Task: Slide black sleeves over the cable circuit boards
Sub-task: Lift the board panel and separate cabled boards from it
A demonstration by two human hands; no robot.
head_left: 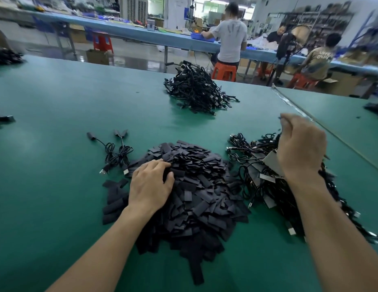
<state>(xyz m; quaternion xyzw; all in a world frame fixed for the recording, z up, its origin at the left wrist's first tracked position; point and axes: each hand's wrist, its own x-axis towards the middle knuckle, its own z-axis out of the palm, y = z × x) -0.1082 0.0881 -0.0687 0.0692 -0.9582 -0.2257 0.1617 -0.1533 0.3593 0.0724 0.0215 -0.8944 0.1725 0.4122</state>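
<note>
A wide green table [57, 98] fills the near ground, and a taped seam [289, 100] crosses it on the right. Beyond it lies a shiny grey floor [131, 57] with a cardboard box [97, 56] and a red stool [102, 42] at far left. A long blue bench [129, 31] runs across the far side. A person in a grey shirt [232, 39] sits there on an orange stool [224, 71], by a blue bin [201, 36]. Two more people sit to the right, near a black standing fan [288, 44]. Dark shelving [331, 20] lines the far right wall. A louvred unit [134, 8], possibly an air cooler, stands far back, with bright daylight [207, 2] beside it.
</note>
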